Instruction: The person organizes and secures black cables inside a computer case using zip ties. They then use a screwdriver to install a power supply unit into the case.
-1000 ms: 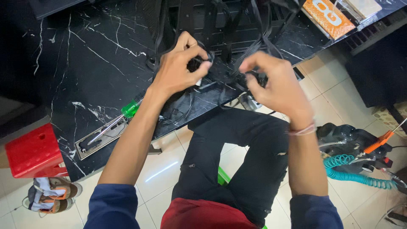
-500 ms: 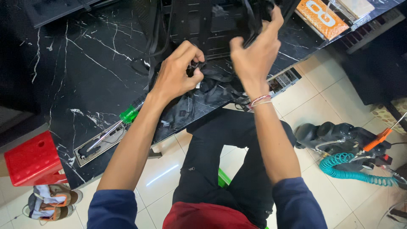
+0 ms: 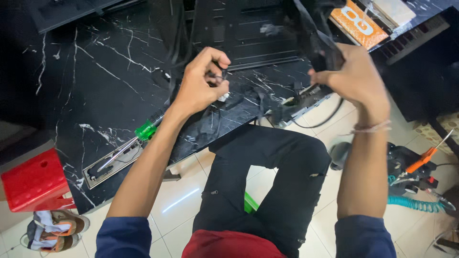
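My left hand (image 3: 201, 86) pinches a thin black cable end with a small white connector (image 3: 223, 97) just above the black marble table (image 3: 86, 81). My right hand (image 3: 356, 81) is raised at the right, closed around a bundle of black cables (image 3: 315, 38) that trails down to the table edge. A black computer case (image 3: 248, 33) lies on the table behind both hands. Loose black cables (image 3: 282, 112) hang off the table's front edge between my hands.
A green-handled screwdriver (image 3: 138, 136) lies on a metal plate (image 3: 107, 165) at the table's front left. An orange box (image 3: 358, 24) sits at the back right. On the floor are a red stool (image 3: 33, 181), sandals (image 3: 52, 229), and a teal coiled hose (image 3: 416, 203) with tools.
My right hand has swung out to the right and up, pulling the black cable bundle away from the case. My left hand stays near the table, still pinching the small cable end.
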